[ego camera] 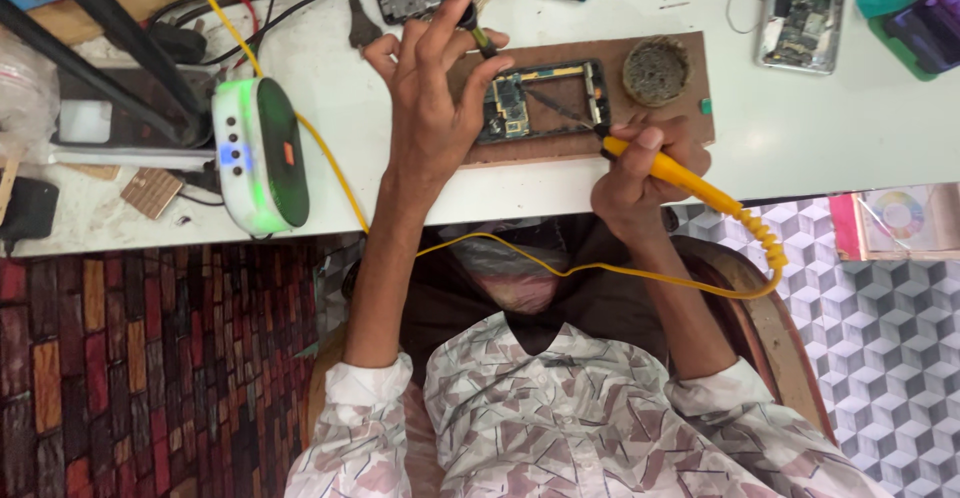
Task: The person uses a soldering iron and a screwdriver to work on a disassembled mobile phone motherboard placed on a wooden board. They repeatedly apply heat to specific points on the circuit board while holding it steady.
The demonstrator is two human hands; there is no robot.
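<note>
Right hand (632,170) closed around yellow soldering iron (668,170), tip on opened phone's circuit board (540,100), phone lying on brown board (590,144) on white desk (780,128), left hand (430,98) fingers spread, pinching a small dark tool (482,40) beside phone, round tip-cleaner tin (656,70) beyond

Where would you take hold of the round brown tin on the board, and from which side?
Take the round tin by its outer rim, from straight above. It sits upright and open-topped on the brown board, apart from the opened phone, with its far and right sides free.
</note>
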